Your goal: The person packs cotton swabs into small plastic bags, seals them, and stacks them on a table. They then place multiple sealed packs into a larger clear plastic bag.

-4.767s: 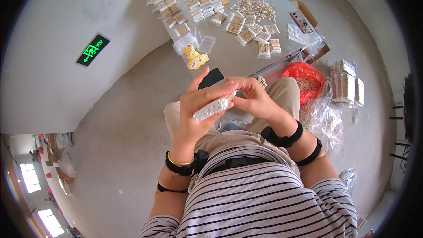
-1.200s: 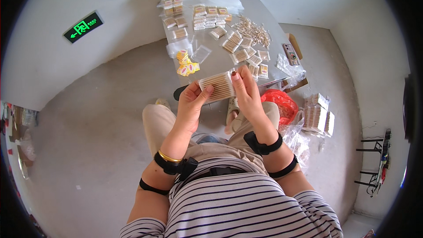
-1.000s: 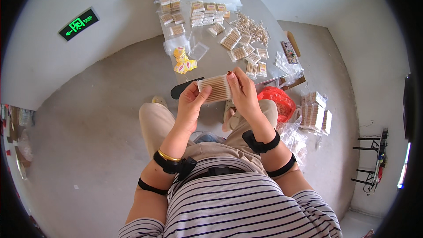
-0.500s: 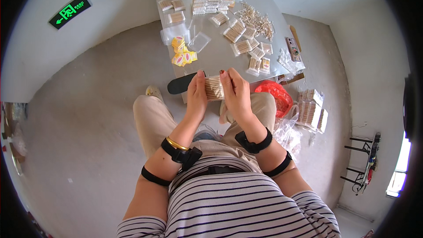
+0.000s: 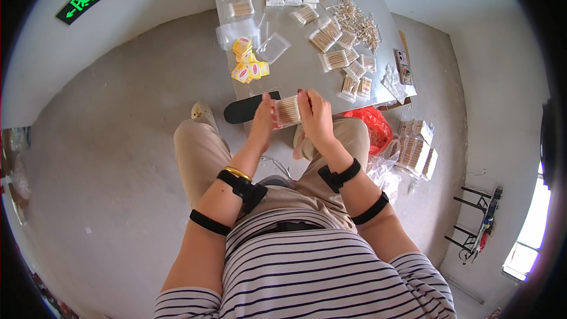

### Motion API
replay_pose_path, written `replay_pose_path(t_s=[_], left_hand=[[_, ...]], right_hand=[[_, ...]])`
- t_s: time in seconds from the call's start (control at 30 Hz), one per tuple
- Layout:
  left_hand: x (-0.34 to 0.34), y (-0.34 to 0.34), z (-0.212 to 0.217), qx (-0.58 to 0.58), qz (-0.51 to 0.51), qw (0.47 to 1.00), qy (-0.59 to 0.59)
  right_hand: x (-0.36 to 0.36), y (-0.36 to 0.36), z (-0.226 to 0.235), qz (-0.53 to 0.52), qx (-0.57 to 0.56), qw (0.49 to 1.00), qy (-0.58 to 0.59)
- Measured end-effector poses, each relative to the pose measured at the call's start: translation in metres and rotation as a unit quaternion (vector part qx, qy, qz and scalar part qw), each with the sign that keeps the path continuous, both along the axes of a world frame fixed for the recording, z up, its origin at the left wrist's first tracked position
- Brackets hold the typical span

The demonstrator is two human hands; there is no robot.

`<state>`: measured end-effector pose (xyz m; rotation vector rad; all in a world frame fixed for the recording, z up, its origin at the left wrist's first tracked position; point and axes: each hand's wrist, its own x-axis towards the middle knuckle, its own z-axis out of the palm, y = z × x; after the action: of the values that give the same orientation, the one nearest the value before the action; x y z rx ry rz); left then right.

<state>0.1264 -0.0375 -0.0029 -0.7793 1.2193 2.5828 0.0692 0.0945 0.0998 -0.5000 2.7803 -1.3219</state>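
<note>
Turned since 4.8 s ago, the swab pack (image 5: 287, 111) now shows its sticks, near the edge of the table (image 5: 289, 74). The left hand (image 5: 261, 123) holds its left end, fingers apparently behind; the right hand (image 5: 317, 118) grips its right end.

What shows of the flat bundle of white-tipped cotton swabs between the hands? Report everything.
The flat bundle of white-tipped cotton swabs has tan, wooden-looking sticks side by side and white at its left end. Clear plastic seems to wrap it. It is held up: the bare right hand grips its right end; the bare left hand is at its left end, grip unclear.
</note>
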Motion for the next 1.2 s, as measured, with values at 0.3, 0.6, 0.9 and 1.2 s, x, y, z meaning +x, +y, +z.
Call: replay_pose_path(t_s=[0.3,0.6,0.9,1.2], left_hand=[[0.039,-0.036,-0.016,-0.115,-0.029,0.990,-0.077],[0.048,-0.028,0.001,-0.113,-0.062,0.990,-0.065],[0.041,-0.024,0.044,-0.246,-0.074,0.964,0.066],[0.025,-0.009,0.142,-0.789,-0.004,0.550,0.274]], right_hand=[[-0.033,0.016,-0.071,0.010,0.151,0.982,0.117],[-0.035,0.023,-0.079,0.025,0.178,0.975,0.130],[-0.043,0.014,-0.049,-0.028,0.111,0.989,0.089],[-0.009,-0.026,0.028,-0.118,-0.318,0.908,-0.246]])
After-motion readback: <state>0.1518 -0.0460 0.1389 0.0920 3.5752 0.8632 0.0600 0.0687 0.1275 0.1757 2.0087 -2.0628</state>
